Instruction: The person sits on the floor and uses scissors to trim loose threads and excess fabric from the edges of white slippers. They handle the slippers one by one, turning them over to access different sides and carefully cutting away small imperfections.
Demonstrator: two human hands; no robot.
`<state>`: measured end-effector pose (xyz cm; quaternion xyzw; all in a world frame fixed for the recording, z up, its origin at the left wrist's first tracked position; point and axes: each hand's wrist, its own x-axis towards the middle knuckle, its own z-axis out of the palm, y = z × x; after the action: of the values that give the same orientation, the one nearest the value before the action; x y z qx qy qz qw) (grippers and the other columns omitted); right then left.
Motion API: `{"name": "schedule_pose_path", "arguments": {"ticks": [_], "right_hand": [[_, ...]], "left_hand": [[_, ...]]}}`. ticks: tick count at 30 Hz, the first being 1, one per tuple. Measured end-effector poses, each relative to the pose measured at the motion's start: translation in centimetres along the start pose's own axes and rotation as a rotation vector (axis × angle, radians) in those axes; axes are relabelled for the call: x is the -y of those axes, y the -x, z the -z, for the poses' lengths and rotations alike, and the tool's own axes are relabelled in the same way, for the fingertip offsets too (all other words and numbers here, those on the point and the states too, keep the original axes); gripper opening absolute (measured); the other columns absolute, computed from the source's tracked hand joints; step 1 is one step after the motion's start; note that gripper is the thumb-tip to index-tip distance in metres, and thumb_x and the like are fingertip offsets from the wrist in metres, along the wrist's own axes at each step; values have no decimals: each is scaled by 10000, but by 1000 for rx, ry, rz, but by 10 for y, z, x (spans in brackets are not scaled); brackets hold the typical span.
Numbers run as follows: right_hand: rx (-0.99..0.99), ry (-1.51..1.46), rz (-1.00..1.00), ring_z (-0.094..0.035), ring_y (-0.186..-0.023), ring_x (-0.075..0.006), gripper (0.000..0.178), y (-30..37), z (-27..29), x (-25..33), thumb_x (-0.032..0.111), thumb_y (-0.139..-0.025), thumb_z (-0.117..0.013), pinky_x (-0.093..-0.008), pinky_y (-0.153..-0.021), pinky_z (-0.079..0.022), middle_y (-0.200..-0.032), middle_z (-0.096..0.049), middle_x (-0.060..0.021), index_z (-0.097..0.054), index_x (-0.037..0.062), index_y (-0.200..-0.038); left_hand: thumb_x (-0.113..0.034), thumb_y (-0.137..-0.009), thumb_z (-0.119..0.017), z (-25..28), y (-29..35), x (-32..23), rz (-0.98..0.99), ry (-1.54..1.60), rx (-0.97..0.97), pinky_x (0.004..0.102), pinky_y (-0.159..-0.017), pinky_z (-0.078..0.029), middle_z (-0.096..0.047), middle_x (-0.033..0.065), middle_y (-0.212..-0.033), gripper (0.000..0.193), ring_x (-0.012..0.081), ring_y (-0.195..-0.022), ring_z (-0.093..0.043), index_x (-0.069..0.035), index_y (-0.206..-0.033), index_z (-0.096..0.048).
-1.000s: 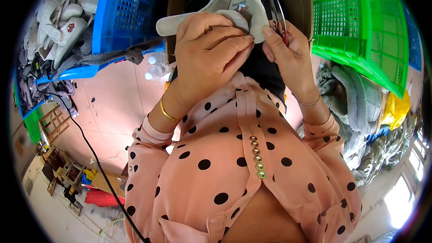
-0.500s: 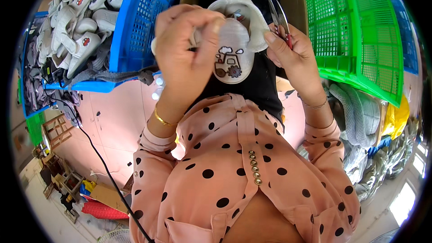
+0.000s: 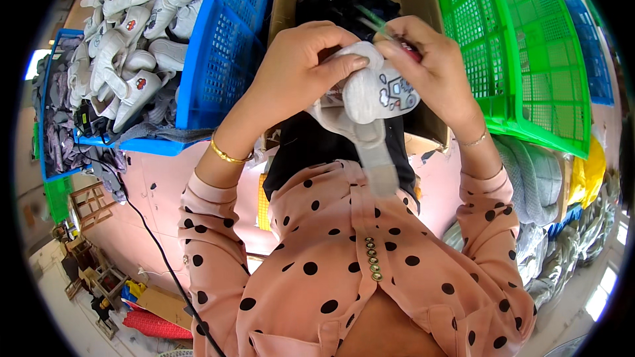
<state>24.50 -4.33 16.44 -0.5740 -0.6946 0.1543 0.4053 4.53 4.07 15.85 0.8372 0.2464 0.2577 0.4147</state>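
Between my hands is a white fabric shoe upper (image 3: 364, 100) with a stitched cartoon vehicle and cloud on its toe part; a pale strap dangles from it toward my lap. My left hand (image 3: 297, 66) pinches its edge between thumb and fingers. At its other side, my right hand (image 3: 433, 69) is closed round small scissors (image 3: 410, 51) with red handles. The blades point up and left, blurred. My right fingertips touch or nearly touch the upper; how they meet it is partly hidden.
Ahead, a cardboard box (image 3: 433, 0) holds black material (image 3: 344, 5). On the left stands a blue crate (image 3: 225, 53) beside heaped white shoe uppers (image 3: 132, 26). Green crates (image 3: 536, 59) stand on the right, above stacked grey fabric (image 3: 529, 172). A black cable (image 3: 159, 244) runs down the left.
The upper has been turned sideways, so its toe now points right and its strap hangs down. My left hand has come down from its raised position; the right has tilted the scissors leftward.
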Motion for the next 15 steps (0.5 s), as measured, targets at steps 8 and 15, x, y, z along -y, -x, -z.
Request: {"name": "schedule_pose_path", "arguments": {"ticks": [8,15], "right_hand": [[-97,480,206,-611,-570,-233,387,15,25,0,452,-767,-733,-328,-499,-467,-626,-601,-32,-581,99,-812],[-122,587,324,-573,-516,-199,376,15,32,7,450,-741,-745,-311,-461,-434,-566,-545,0,-561,122,-747]], "left_hand": [[-116,-929,-629,0,9,-8,172,457,-84,218,-749,-470,-665,13,-926,187,69,-844,-592,21,-1047,-678],[-142,-915,-658,-5,12,-17,295,766,-90,218,-753,-487,-678,24,-886,183,72,-823,-605,9,-1013,-695]]}}
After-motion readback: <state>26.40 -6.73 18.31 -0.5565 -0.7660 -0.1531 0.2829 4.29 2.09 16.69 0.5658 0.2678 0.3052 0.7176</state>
